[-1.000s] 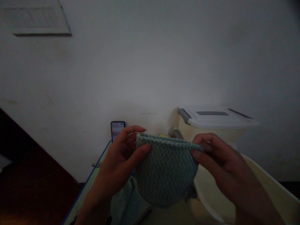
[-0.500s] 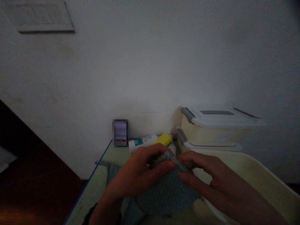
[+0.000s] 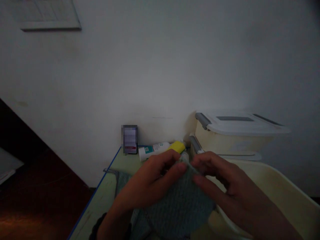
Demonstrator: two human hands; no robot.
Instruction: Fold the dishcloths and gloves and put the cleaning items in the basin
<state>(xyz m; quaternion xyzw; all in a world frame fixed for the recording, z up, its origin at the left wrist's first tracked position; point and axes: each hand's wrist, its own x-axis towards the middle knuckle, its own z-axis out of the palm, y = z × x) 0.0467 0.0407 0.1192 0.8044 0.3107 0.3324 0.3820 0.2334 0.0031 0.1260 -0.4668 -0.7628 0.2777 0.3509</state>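
Note:
A grey-green knitted piece [image 3: 182, 208] hangs below both hands, its upper edge raised to a peak between them. My left hand [image 3: 156, 181] pinches that edge, thumb on the near side and fingers behind. Just to its right, my right hand [image 3: 221, 178] is closed on the same edge with thumb and fingertips. Any small tool between the fingertips is too dark and blurred to make out. More knitted fabric [image 3: 122, 180] lies on the table by my left forearm, partly hidden by it.
A phone [image 3: 130, 140] leans on the wall at the back of the pale green table [image 3: 102, 196]. Right of it lie a white tube [image 3: 146, 153] and a yellow object [image 3: 177, 146]. Lidded storage boxes [image 3: 237, 140] are stacked at right, behind an open cream bin [image 3: 272, 186].
Both hands have stayed on the knitted piece. Its top edge now rises to a narrower peak between the fingertips, and my right fingers have lifted slightly. The view has shifted a little.

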